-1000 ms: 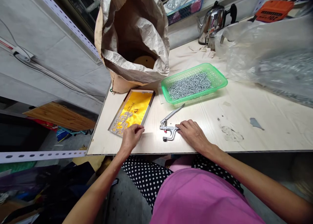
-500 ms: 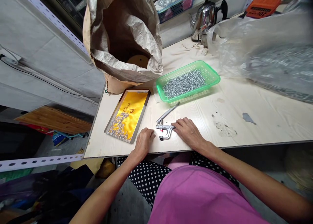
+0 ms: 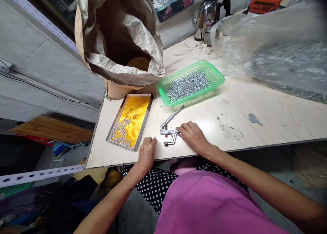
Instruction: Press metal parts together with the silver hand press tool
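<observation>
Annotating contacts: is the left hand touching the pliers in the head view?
Apart. The head view shows it: a strip of bare tabletop separates the left hand from the pliers.

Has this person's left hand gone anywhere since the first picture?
Yes. Judged against the yellow-lined tray, the left hand has moved right, away from the tray's near edge and closer to the metal pliers.
</observation>
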A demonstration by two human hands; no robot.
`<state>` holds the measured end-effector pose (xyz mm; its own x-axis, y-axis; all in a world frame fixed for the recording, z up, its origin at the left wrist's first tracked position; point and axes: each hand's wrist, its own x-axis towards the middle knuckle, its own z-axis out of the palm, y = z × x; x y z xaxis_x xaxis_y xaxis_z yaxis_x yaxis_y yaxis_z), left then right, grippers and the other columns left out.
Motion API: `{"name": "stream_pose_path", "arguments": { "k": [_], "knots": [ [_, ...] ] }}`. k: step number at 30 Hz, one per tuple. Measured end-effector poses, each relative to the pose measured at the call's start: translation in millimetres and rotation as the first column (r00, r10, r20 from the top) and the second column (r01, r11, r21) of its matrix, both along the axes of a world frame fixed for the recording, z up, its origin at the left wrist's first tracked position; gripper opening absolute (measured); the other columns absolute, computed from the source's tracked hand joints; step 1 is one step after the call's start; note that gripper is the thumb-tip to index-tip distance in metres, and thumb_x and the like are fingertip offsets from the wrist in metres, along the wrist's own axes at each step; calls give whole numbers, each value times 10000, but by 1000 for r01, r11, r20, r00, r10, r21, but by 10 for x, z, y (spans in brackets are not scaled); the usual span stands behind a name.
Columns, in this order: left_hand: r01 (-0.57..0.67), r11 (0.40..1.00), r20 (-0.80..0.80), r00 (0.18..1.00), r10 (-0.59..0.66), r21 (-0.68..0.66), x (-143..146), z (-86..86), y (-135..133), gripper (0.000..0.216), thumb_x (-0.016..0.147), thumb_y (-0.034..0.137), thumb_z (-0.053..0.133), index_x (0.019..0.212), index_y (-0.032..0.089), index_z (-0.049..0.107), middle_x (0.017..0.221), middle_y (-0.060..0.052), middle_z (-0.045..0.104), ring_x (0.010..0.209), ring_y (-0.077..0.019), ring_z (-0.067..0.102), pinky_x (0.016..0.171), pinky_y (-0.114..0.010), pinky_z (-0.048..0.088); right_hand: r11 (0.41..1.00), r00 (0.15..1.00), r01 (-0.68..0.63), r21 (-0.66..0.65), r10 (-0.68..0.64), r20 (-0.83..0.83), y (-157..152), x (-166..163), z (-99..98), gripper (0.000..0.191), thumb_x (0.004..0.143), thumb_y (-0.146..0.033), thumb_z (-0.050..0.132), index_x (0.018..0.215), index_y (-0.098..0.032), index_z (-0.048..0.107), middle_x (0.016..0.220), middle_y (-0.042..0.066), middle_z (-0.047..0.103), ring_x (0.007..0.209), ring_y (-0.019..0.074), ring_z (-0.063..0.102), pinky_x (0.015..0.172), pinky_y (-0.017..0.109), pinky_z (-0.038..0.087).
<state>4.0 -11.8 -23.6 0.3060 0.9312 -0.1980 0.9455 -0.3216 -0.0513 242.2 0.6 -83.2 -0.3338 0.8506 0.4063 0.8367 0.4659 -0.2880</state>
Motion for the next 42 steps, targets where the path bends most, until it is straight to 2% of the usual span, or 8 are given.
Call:
{"name": "stream_pose_path", "arguments": {
  "k": [3, 5, 9, 11, 13, 25, 34, 42],
  "knots": [
    [-7, 1000, 115, 993, 7, 0, 2, 22, 14, 216, 933, 107, 445, 949, 154, 655, 960, -104, 641, 934, -230, 584, 794, -324, 463, 1000, 1000, -2, -3, 2, 3, -1, 2, 8, 127, 948, -224, 573, 1021, -182, 669, 930, 69, 636, 876, 233, 465, 730, 357, 309],
    [-89, 995, 288, 953, 95, -33, 33, 35, 54, 160, 911, 158, 506, 887, 164, 664, 905, -83, 666, 883, -211, 609, 783, -311, 471, 1000, 1000, -8, -10, 8, 7, -3, 5, 15, 144, 956, -229, 557, 1034, -180, 667, 934, 77, 637, 879, 235, 467, 730, 357, 310],
    [-300, 880, 589, 657, 470, -368, 156, 34, 194, 138, 834, 279, 597, 819, 156, 658, 704, -19, 661, 598, -135, 586, 597, -251, 467, 999, 1000, -13, -31, 13, 13, -6, 7, 25, 156, 961, -234, 542, 1045, -183, 663, 949, 84, 636, 889, 242, 470, 739, 363, 316],
    [-301, 796, 626, 497, 601, -525, 216, 20, 266, 186, 791, 330, 638, 782, 145, 652, 625, 4, 623, 503, -104, 522, 504, -225, 419, 999, 1000, -11, -36, 12, 15, -5, 7, 26, 159, 963, -232, 531, 1042, -186, 661, 948, 85, 634, 887, 242, 468, 735, 364, 314],
    [-279, 749, 623, 424, 658, -601, 252, 4, 317, 235, 742, 369, 691, 737, 138, 651, 566, 23, 580, 463, -82, 464, 457, -208, 367, 999, 1000, -12, -36, 13, 17, -4, 6, 27, 163, 966, -231, 522, 1044, -186, 658, 945, 85, 633, 886, 242, 466, 733, 364, 312],
    [-281, 664, 508, 463, 726, -693, 328, 59, 378, 216, 717, 322, 714, 645, 144, 615, 472, 45, 516, 422, -73, 428, 440, -201, 354, 1000, 1000, -7, -29, 8, 19, 2, -5, 24, 162, 973, -229, 514, 1020, -177, 660, 927, 73, 629, 879, 241, 456, 748, 365, 301],
    [-191, 562, 367, 584, 724, -805, 301, 127, 510, 370, 666, 392, 761, 509, 157, 522, 444, 39, 487, 413, -61, 409, 436, -195, 356, 1000, 998, -11, -22, 12, 57, -4, 5, 37, 147, 961, -202, 520, 964, -194, 667, 932, 83, 624, 878, 243, 458, 728, 374, 312],
    [-213, 524, 348, 540, 767, -825, 297, 145, 394, 380, 643, 429, 817, 576, 139, 582, 468, 35, 524, 430, -67, 462, 469, -202, 434, 999, 997, -29, -22, 30, 75, -39, 22, 72, 104, 942, -204, 563, 936, -205, 667, 883, 64, 600, 864, 237, 445, 719, 369, 307]
  ]
}}
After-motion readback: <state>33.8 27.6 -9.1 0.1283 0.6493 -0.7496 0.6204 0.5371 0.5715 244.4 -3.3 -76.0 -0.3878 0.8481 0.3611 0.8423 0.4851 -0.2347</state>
